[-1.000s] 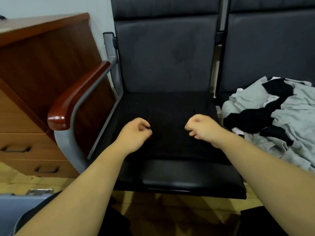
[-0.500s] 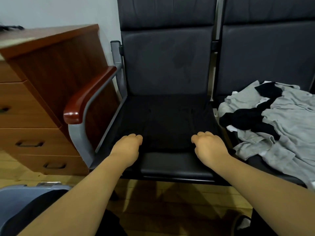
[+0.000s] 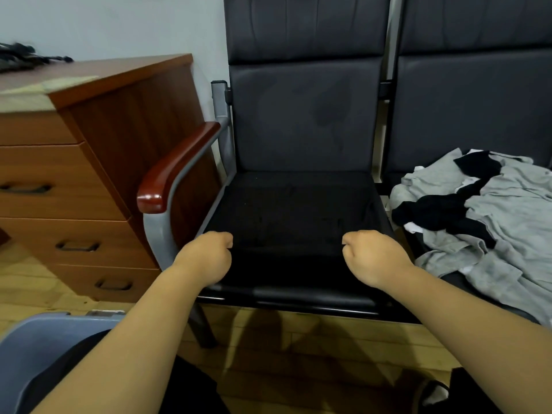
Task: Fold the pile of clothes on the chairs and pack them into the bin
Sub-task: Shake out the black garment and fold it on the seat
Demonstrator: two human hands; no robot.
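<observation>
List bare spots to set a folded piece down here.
Bare: left seat's front strip, and the wood floor before the chairs. Crowded: the black garment covers the rest of that seat; the clothes pile fills the right one.

Your left hand and right hand pinch the near edge of the garment on the left chair. The pile lies on the right chair. Drawers stand left, the bin near left.

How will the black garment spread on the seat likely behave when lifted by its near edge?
Probably floppy: the black garment lies flat, following the seat. Pinched by left hand and right hand, its middle would likely sag. It looks thin, so probably light.
</observation>
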